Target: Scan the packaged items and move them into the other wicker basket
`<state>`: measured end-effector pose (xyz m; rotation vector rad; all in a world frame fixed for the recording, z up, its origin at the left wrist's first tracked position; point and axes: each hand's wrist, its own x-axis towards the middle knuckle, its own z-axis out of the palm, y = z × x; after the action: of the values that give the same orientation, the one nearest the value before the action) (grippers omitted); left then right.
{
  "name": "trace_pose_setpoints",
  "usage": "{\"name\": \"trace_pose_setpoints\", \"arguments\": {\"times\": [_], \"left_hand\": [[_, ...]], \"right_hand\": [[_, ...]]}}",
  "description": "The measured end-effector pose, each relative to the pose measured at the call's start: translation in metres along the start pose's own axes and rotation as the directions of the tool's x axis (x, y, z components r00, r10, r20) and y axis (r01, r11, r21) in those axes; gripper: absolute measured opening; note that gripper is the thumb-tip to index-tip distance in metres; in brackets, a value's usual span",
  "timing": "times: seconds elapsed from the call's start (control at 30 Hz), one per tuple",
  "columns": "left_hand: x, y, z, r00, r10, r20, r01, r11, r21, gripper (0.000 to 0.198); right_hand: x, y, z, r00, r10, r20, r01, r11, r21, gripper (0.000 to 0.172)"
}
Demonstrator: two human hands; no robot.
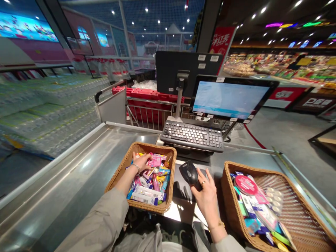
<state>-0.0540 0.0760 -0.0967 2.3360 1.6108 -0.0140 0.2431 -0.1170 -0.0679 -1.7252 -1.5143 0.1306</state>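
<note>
1. A loose, greyish-beige fabric sleeve (102, 220) covers the left arm, with soft wrinkles along it.
2. A matching greyish-beige sleeve (226, 244) covers the right arm, ending well below the wrist.
3. A thin silver-coloured bracelet (135, 168) circles the wrist just behind the bare left hand (141, 161).
4. A thin gold-coloured bracelet (216, 225) circles the other wrist, behind the bare right hand (207, 199).
5. A slim metal ring (203, 182) sits on one finger of the right hand.
6. Creased grey fabric (139, 241) shows at the near edge of the view.
</note>
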Motion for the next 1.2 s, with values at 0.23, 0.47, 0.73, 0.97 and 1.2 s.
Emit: {"name": "trace_pose_setpoints", "arguments": {"times": [0.23,0.47,0.73,0.97,1.2], "left_hand": [[-0.003,-0.005,0.003,1.000,-0.030,-0.009,0.030,0.999,0.023,0.068],[-0.017,0.007,-0.007,0.992,-0.053,-0.112,0.061,0.996,0.065,0.065],[-0.050,0.070,-0.025,0.870,0.131,-0.476,-0.104,0.991,0.084,0.057],[-0.069,0.110,-0.034,0.781,0.178,-0.599,-0.139,0.984,0.110,0.057],[-0.074,0.123,-0.037,0.750,0.176,-0.638,-0.094,0.983,0.160,0.055]], "right_hand": [[-0.001,-0.001,-0.010,1.000,0.026,-0.007,-0.027,0.998,-0.051,0.040],[-0.003,-0.001,-0.014,0.995,-0.011,-0.098,-0.006,0.985,-0.172,0.039],[-0.005,-0.003,-0.019,0.986,-0.028,-0.167,-0.032,0.939,-0.342,0.027],[-0.007,-0.009,-0.025,0.981,-0.034,-0.189,-0.026,0.951,-0.307,0.020],[-0.006,-0.011,-0.028,0.985,-0.058,-0.164,0.004,0.950,-0.313,0.018]]}}
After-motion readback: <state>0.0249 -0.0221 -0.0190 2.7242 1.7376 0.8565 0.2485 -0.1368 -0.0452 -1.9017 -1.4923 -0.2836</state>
